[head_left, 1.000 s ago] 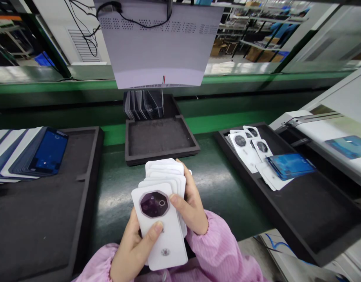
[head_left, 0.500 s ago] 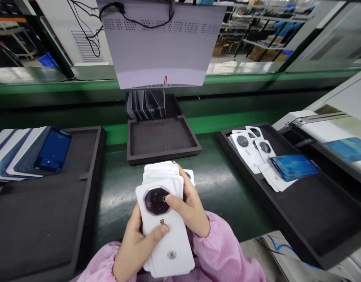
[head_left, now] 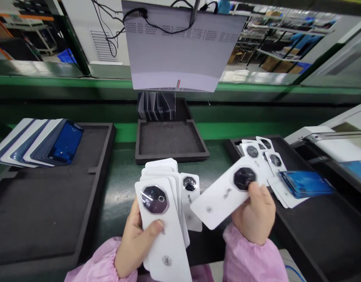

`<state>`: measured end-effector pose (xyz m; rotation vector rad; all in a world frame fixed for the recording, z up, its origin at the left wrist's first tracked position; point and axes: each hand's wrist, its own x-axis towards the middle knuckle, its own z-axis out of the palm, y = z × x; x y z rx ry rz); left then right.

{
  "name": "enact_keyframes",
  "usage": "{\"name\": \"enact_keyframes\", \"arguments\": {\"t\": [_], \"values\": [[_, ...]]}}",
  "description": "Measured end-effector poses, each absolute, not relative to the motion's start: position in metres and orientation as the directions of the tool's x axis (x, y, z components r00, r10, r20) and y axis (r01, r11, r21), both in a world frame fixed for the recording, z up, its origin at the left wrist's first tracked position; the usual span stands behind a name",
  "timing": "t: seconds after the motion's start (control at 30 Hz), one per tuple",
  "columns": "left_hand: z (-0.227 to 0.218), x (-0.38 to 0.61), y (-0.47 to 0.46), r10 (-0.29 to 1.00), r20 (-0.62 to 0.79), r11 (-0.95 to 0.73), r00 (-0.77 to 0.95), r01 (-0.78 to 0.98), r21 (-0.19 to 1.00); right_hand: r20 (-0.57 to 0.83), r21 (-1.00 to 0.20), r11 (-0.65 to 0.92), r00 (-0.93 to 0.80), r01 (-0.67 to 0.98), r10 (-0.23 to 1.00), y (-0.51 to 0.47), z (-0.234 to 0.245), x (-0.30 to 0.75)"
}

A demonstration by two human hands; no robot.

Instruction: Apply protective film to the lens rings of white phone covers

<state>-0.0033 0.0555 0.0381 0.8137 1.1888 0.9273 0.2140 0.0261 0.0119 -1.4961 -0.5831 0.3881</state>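
My left hand (head_left: 137,243) grips a fanned stack of white phone back covers (head_left: 165,207), its thumb pressed on the top cover below the dark octagonal camera window. My right hand (head_left: 256,215) pinches a single white back cover (head_left: 221,197) near its camera window and holds it out to the right, above the green belt and close to the right black tray (head_left: 309,219). Both sleeves are pink.
The right tray holds several white covers (head_left: 256,152) and blue-filmed parts (head_left: 305,183). A left black tray (head_left: 36,203) carries blue and white panels (head_left: 42,143). A small black tray (head_left: 171,141) sits ahead under a hanging grey panel (head_left: 180,51). A white machine (head_left: 341,141) stands far right.
My right hand has taken the top cover off the stack and carried it to the right toward the right tray. The left hand still holds the stack. The view shifted slightly right.
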Motion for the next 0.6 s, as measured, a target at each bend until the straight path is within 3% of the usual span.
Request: {"name": "enact_keyframes", "arguments": {"t": [0.07, 0.17, 0.3, 0.37, 0.43, 0.53, 0.6], "values": [[0.039, -0.005, 0.055, 0.923, -0.375, 0.386, 0.091, -0.187, 0.904, 0.081, -0.989, -0.042, 0.745, 0.145, 0.662, 0.029, -0.004, 0.219], [0.042, -0.005, 0.055, 0.926, -0.368, 0.377, 0.085, -0.243, 0.894, 0.022, -0.914, -0.226, 0.598, 0.337, 0.802, 0.036, -0.029, 0.213], [0.044, -0.003, 0.054, 0.931, -0.357, 0.365, 0.081, -0.267, 0.892, 0.132, -0.840, -0.267, 0.655, 0.473, 0.744, 0.043, -0.035, 0.203], [0.044, -0.002, 0.052, 0.937, -0.342, 0.350, 0.074, -0.252, 0.902, 0.225, -0.833, -0.193, 0.636, 0.518, 0.738, 0.042, -0.017, 0.199], [0.043, -0.002, 0.050, 0.946, -0.314, 0.323, 0.076, -0.230, 0.918, 0.282, -0.870, -0.022, 0.535, 0.493, 0.797, 0.038, 0.011, 0.193], [0.042, -0.001, 0.047, 0.965, -0.249, 0.261, 0.085, -0.189, 0.947, 0.252, -0.953, 0.167, 0.356, 0.252, 0.900, 0.034, 0.055, 0.178], [0.041, -0.001, 0.046, 0.977, -0.200, 0.211, 0.080, -0.163, 0.964, 0.248, -0.963, 0.205, 0.284, 0.173, 0.926, 0.036, 0.074, 0.169]]}}
